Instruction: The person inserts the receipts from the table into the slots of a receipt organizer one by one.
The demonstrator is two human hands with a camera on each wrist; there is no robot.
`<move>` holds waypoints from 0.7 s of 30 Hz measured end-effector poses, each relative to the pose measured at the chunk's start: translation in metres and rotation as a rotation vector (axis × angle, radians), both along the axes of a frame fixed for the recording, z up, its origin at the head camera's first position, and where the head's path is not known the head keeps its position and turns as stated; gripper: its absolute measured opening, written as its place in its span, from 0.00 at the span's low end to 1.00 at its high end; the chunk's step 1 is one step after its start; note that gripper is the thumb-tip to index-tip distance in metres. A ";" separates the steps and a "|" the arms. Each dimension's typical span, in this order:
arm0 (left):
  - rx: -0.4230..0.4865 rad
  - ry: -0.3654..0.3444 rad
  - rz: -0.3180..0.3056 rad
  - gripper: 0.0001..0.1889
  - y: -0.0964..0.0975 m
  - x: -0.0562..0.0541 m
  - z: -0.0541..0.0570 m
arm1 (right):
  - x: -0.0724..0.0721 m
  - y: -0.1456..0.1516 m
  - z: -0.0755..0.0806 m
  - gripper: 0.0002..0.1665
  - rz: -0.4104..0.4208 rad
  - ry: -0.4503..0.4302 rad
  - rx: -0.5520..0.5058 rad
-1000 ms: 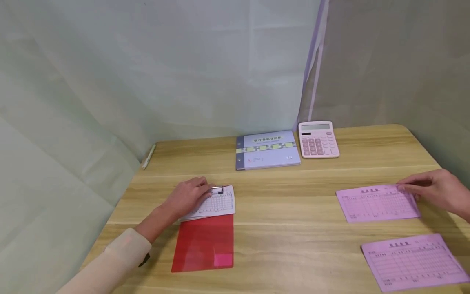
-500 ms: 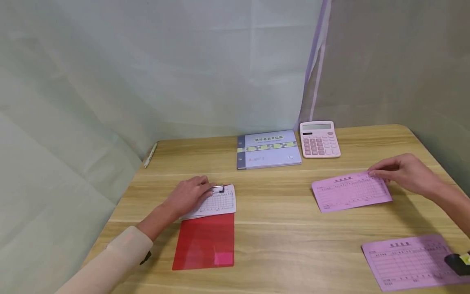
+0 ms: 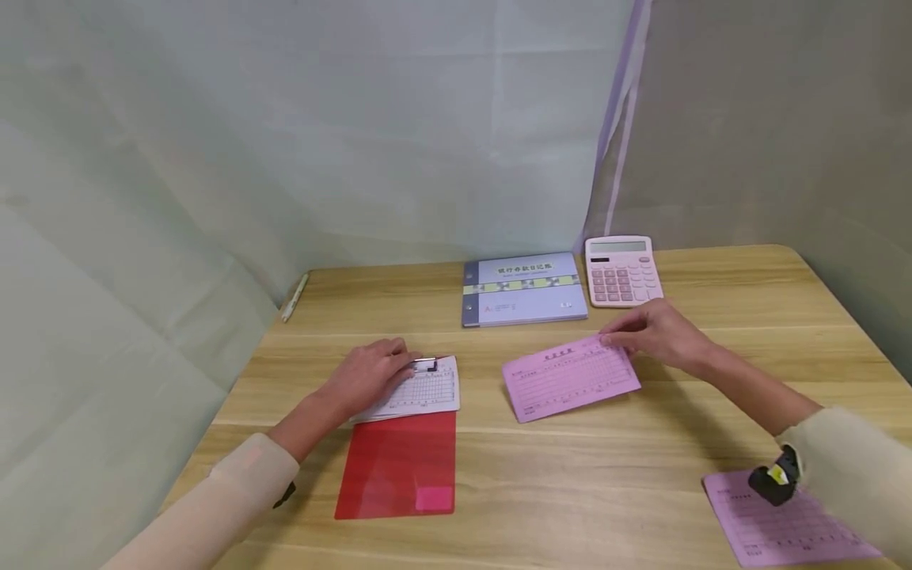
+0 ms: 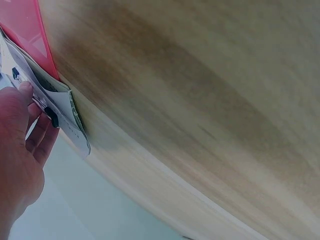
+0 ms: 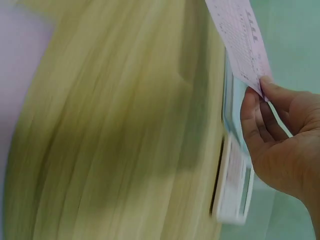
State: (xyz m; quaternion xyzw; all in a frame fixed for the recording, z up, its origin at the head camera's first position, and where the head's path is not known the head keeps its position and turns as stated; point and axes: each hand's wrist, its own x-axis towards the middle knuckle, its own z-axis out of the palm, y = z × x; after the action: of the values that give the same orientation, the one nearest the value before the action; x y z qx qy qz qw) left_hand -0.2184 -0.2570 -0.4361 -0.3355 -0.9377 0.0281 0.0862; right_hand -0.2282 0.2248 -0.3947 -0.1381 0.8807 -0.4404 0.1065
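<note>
My right hand [image 3: 661,336] pinches a pink printed form [image 3: 570,377] by its top right corner, thumb in front. In the right wrist view this form [image 5: 241,42] hangs over the table, its shadow below. At left lies a red clipboard [image 3: 402,467] with a small stack of white printed forms [image 3: 427,390] across its upper part. My left hand [image 3: 370,376] grips the metal clip [image 3: 430,365] at its top, thumb on one side and fingers behind, as the left wrist view shows. There, the edges of the white forms [image 4: 62,100] lift and bend.
Another pink form [image 3: 777,522] lies at front right, partly under the right sleeve. Along the back edge are a blue-grey account book [image 3: 526,293] and a pink calculator [image 3: 621,273]. A pen [image 3: 295,297] lies at the back left corner. Curtains surround the table [image 3: 556,499].
My right hand has carried the pink form leftward from the right side to the middle of the table. The left hand has stayed at the clipboard's clip.
</note>
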 end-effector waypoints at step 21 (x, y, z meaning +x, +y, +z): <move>0.000 -0.019 0.020 0.20 0.001 0.000 0.002 | 0.000 -0.179 -0.033 0.03 0.073 -0.165 -0.120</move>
State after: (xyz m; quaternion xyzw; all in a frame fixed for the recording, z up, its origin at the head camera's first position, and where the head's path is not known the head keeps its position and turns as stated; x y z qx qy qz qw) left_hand -0.2184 -0.2557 -0.4341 -0.3266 -0.9417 0.0260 0.0771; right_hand -0.2280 0.0460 -0.4281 -0.1397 0.8353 -0.4980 0.1862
